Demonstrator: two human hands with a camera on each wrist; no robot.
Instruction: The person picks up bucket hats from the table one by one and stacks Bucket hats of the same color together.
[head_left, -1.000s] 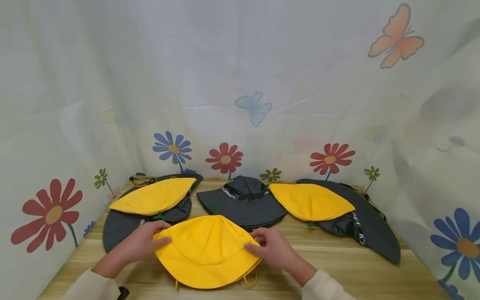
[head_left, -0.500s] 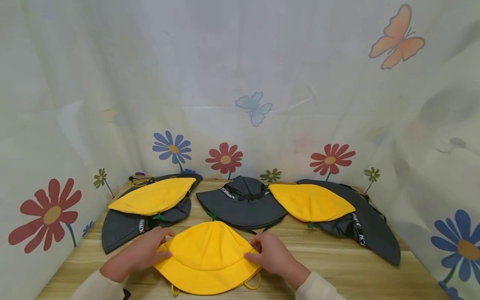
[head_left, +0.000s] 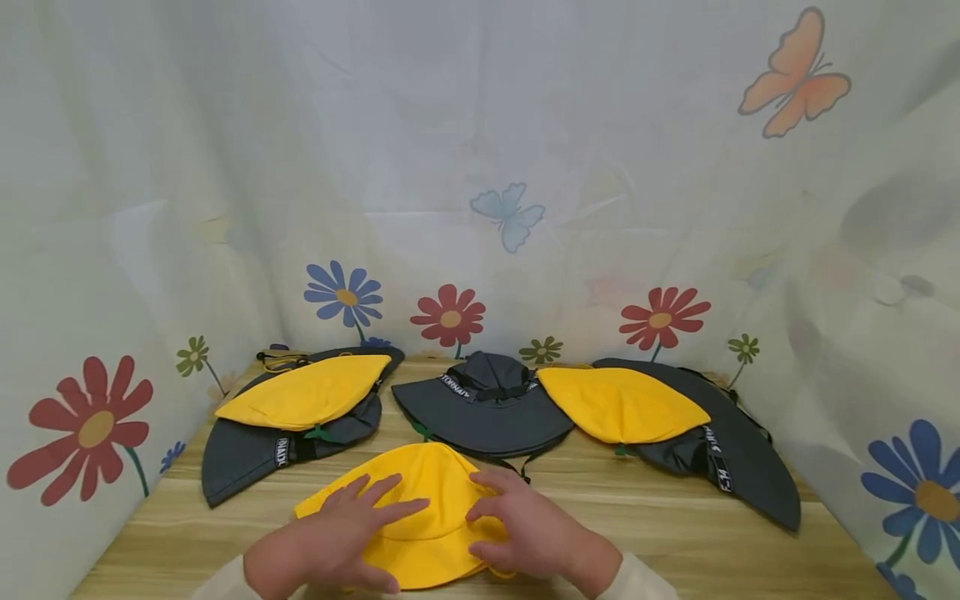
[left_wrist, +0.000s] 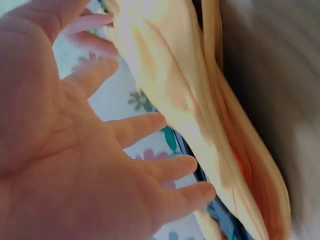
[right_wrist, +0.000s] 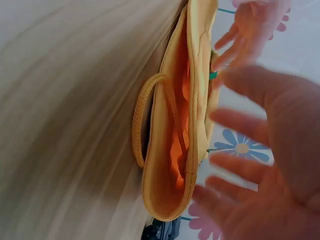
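Note:
A yellow bucket hat (head_left: 420,479) lies folded flat on the wooden table in front of the person, its green tip pointing away. Over its left half is the left hand (head_left: 341,533), fingers spread and holding nothing. The right hand (head_left: 528,525) hovers at the hat's right edge with loosely bent fingers. In the left wrist view, spread fingertips come right up to the yellow hat (left_wrist: 170,85). Seen from the right wrist, the yellow hat (right_wrist: 170,150) shows its layered brim and a looped cord (right_wrist: 137,120), with the right fingers beside it.
A dark grey brimmed hat (head_left: 487,417) lies behind, at the middle. Yellow hats rest on dark hats at the left (head_left: 307,392) and right (head_left: 622,404). A flower-printed curtain (head_left: 480,125) encloses the wooden table (head_left: 675,550).
Both hands have let go of the yellow hat's sides. The left hand has moved right, over the hat, with fingers spread. The hat came slightly nearer the person, then was left lying.

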